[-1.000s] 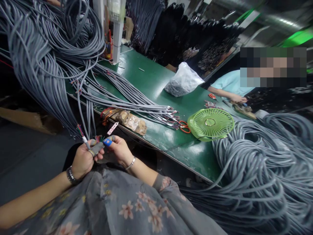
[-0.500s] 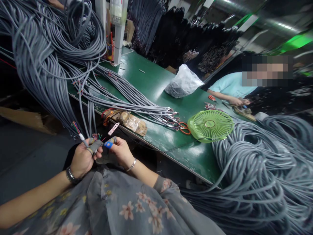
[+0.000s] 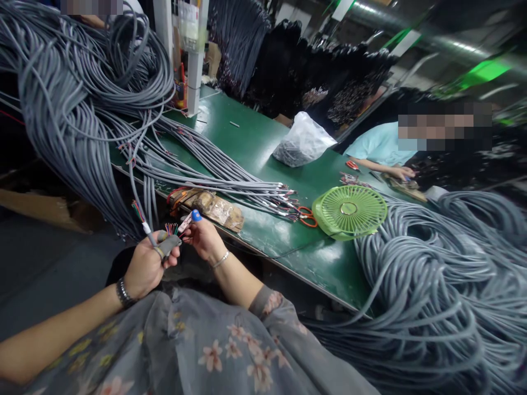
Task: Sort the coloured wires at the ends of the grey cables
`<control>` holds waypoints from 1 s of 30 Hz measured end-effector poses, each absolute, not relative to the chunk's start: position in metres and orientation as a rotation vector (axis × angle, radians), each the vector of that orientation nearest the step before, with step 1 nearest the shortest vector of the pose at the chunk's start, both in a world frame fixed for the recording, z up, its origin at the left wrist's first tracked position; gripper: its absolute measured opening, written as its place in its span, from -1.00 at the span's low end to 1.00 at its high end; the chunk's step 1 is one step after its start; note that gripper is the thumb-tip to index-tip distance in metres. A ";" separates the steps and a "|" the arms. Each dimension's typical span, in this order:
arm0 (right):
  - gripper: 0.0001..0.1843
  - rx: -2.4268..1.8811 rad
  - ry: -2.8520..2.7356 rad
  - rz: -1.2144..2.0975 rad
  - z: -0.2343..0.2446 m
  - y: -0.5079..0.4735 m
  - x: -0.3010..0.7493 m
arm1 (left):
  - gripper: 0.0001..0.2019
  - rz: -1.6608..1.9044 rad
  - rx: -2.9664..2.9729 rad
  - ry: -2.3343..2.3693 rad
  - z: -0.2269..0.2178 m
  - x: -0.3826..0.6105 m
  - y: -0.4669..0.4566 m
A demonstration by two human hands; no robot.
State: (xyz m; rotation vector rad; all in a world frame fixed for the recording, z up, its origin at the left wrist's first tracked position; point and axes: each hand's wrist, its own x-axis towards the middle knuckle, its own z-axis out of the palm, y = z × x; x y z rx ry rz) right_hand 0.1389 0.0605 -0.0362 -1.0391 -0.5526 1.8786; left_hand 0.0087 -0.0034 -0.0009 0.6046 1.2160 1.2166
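Observation:
In my left hand, closed with taped fingers, is a grey cable. Its tip above the hand has a white band and a small bunch of coloured wires. More thin coloured wires fan up from between the taped fingers. Close to their right side is my right hand, its blue-covered thumb raised apart from the bent fingers. A dark wire end lies close to those fingertips; no firm grip on it shows. Partly behind the right hand is a pale pink tag-like strip at the table edge.
Grey cable bundles lie over the green table and hang down left. A taped wooden block, orange-handled scissors, green fan and plastic bag stand on it. Coiled cables fill the right. A co-worker sits opposite.
My right hand has moved slightly right and turned, its blue-covered thumb lifting away from the wires. My left hand keeps the cable, which has shifted slightly right. The view has tilted slightly.

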 end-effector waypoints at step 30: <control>-0.54 -0.985 -0.525 1.964 -0.032 0.052 0.138 | -0.68 1.228 0.646 1.251 -0.010 0.001 -0.014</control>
